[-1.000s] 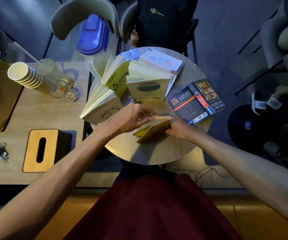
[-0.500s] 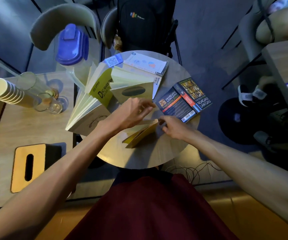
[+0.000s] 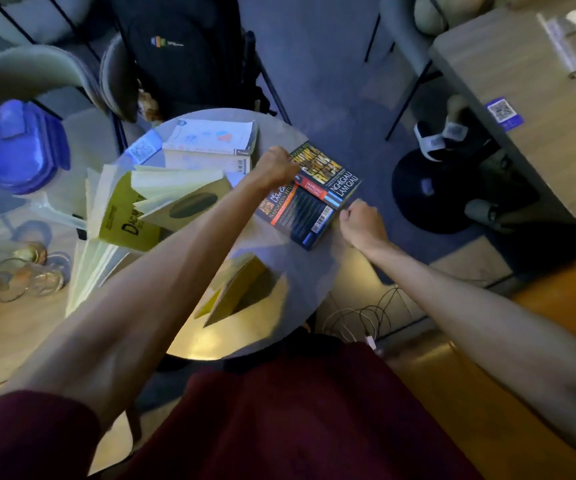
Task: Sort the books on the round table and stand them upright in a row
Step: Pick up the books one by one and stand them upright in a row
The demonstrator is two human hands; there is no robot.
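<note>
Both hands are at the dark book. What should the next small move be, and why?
Probably fold the dark book shut and lift it. It lies flat and open, covers up, on the round table, with the left hand curled at its far edge and the right hand at its near corner. Whether either grips it yet is unclear.

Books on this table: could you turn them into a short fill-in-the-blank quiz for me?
The dark book, between the left hand and right hand, lies open with its cover facing ___. The table beneath it is ___ in shape. The jug beside that table has a ___ lid.
Missing words: up; round; blue.
</note>
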